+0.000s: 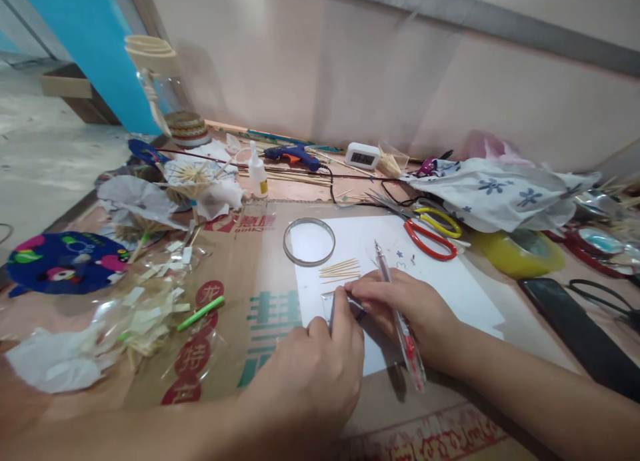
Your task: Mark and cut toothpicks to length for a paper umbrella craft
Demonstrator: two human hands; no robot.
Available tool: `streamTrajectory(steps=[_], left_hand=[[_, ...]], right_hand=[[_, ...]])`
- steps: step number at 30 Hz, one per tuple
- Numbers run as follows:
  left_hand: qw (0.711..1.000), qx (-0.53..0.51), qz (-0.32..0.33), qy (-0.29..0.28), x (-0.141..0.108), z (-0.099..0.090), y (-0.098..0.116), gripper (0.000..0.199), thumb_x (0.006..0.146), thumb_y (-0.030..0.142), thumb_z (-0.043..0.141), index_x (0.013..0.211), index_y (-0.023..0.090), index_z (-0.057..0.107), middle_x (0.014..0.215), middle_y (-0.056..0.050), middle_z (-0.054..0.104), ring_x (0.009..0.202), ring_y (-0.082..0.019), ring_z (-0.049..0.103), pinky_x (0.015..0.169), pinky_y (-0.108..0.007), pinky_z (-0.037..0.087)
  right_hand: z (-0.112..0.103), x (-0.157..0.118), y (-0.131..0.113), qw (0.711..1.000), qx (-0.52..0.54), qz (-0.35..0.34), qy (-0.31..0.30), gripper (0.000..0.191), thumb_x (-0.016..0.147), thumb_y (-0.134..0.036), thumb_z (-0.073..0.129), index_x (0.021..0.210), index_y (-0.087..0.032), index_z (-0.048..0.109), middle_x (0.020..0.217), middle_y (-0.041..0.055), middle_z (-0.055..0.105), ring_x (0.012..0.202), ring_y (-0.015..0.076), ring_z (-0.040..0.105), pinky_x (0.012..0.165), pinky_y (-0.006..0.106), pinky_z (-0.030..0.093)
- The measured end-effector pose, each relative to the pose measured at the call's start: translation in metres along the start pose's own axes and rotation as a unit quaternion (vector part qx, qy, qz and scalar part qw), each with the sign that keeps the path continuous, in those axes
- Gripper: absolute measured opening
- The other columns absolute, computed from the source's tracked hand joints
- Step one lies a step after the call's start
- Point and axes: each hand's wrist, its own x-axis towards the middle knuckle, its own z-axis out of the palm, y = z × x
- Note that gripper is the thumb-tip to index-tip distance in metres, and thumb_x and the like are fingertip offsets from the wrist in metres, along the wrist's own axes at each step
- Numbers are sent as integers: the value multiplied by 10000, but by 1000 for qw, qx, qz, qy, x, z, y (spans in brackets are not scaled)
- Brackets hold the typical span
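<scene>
My right hand is closed, with a clear gel pen with red ink tucked in it, tip pointing away from me. Its fingertips meet those of my left hand, whose fingers are bent together with the index finger reaching forward. What lies under the meeting fingertips is mostly hidden; a small clear plastic piece shows beside them. Just beyond, several toothpicks lie side by side on the white paper. A grey ring rests at the paper's left edge.
Red-handled scissors and yellow-handled scissors lie at right, near yellow tape and a black phone. Behind stand a glue bottle, blue glue gun and digital clock. Small paper umbrellas crowd the left.
</scene>
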Motion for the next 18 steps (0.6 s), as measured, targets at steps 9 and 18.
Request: streamTrajectory(steps=[9, 18], left_hand=[[1000, 6, -20, 17, -4, 2, 2, 416, 894, 198, 485, 1250, 20, 609, 1352, -378, 506, 562, -221, 652, 379, -295, 499], [1000, 3, -22, 1, -4, 1, 3, 463, 918, 210, 485, 1316, -14, 559, 1352, -401, 482, 552, -198, 635, 381, -273, 487]], right_hand=[[-2, 1, -1, 1000, -16, 8, -2, 203, 958, -177, 504, 1120, -246, 604, 927, 49, 733, 803, 181, 678, 712, 313, 553], [-1, -1, 1, 1000, -27, 1, 7, 210, 954, -177, 511, 1130, -247, 601, 935, 55, 734, 794, 183, 675, 681, 304, 553]])
